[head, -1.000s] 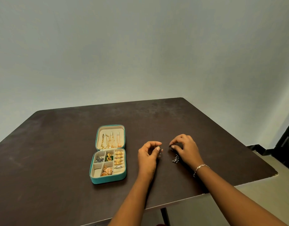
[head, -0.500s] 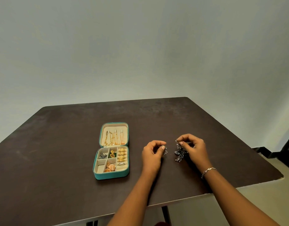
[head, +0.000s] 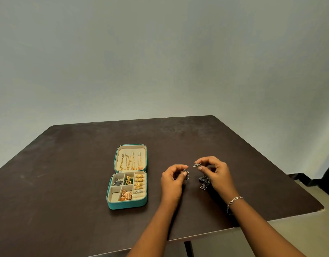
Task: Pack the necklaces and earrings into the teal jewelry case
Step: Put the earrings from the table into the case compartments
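Your left hand (head: 172, 180): fingers curled, thumb and forefinger pinching a dark silver earring (head: 186, 174).
Your right hand (head: 216, 173), at 3 o'clock of it: fingertips pinching a second silver piece (head: 197, 164); a dark cluster (head: 204, 181) sits just below the palm, hanging or resting, you cannot tell. There is a chain bracelet (head: 234, 199) on the wrist.
Surface: dark brown table (head: 67, 173), matte, faintly scuffed.
Room: plain pale wall (head: 160, 52) at 12 o'clock; light floor (head: 308, 230) at 4 o'clock.
Teal jewelry case (head: 127, 205), at 9 o'clock of your left hand, apart from it: open, cream-lined, with gold necklaces (head: 131, 161) in the lid, gold rings (head: 139, 182) down the right column and mixed earrings in the compartments.
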A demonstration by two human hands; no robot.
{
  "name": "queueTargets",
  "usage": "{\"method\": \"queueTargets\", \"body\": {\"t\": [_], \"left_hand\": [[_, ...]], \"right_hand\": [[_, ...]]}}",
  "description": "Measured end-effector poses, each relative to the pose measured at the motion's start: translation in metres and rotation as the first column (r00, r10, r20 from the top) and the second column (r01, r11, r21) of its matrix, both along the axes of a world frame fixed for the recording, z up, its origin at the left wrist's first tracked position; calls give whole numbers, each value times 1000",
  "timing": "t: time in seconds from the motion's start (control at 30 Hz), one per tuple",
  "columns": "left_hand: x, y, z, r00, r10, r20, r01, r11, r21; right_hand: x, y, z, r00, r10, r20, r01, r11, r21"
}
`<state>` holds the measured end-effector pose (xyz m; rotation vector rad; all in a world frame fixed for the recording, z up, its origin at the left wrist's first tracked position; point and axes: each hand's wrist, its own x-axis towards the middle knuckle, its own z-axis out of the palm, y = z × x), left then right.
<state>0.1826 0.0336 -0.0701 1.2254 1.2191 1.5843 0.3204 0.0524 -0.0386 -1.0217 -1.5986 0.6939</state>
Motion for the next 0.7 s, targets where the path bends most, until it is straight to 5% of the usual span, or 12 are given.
{"method": "queueTargets", "body": {"t": [0.37,0.53,0.7], "left_hand": [[-3,-8,4,1000,10,22,-11,999,33],[-6,-12,4,1000,15,-25,-14,999,38],[-8,-18,6,993,106,-57,-105,994,34]], "right_hand": [[-12,-8,6,990,142,28,-137,982,-132],[-13,-8,7,963,217,163,-189,967,-171],[-17,-12,13,979,197,51,-179,954,-238]]}}
